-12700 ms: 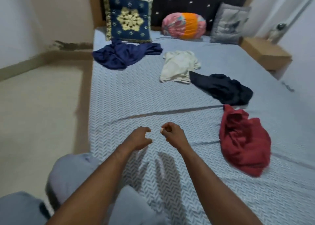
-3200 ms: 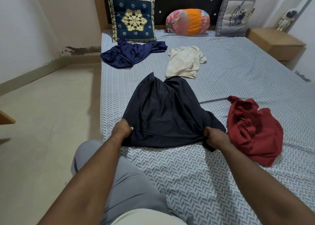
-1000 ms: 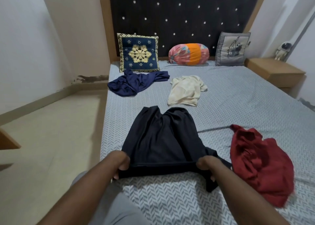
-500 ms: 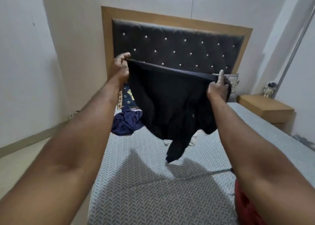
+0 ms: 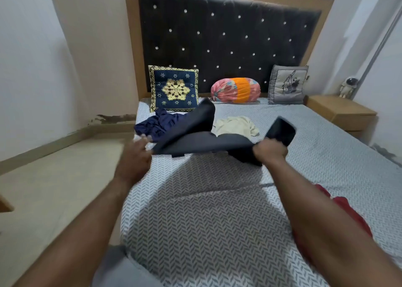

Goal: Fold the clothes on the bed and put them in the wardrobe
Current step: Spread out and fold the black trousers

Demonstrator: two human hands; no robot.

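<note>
Shake-out of black garment (image 5: 195, 139), mid-flap: held high over the bed (image 5: 217, 221) half a second back, now whipped down and billowing nearly flat above the bed's middle. Likely flattening for a first fold; nothing folded yet. Right hand (image 5: 270, 151) clenched round its right edge. Left hand (image 5: 136, 156) at its left corner (motion-blurred), grip unreadable. Navy garment (image 5: 156, 126) and cream garment (image 5: 235, 126) waiting toward the bed's head, red garment (image 5: 348, 210) on the bed's right side.

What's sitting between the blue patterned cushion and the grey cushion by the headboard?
A pink and orange bolster pillow lies between the blue patterned cushion and the grey cushion, as the head view shows.
</note>
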